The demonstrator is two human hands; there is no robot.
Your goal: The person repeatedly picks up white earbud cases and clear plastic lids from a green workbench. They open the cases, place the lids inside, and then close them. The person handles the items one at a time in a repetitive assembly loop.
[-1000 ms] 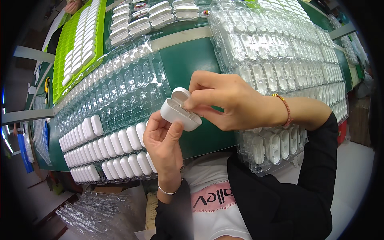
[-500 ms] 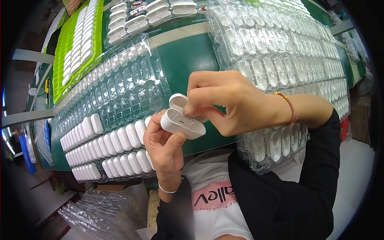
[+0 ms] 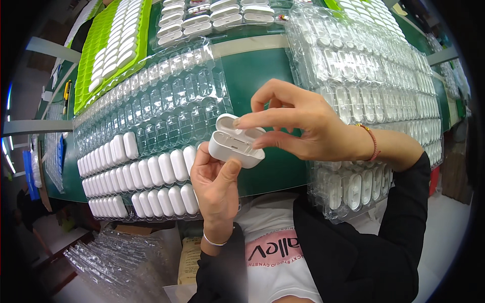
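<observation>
Sm. glossy white case (image 3: 235, 152), rounded, lid open, held in L hand (image 3: 214, 187) over worktop (image 3: 247, 76) near edge. R hand (image 3: 316, 123): thumb & index spread at lid/body, contact unclear. Worktop dk green; clear tray (image 3: 146, 106) L, tray stack (image 3: 364, 96) R; lime tray (image 3: 88, 65) far L; pale floor (image 3: 447, 222) lower R.

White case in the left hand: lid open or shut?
Open: the lid stands raised from the case body, whose inside shows, with the left hand holding the body.
</observation>
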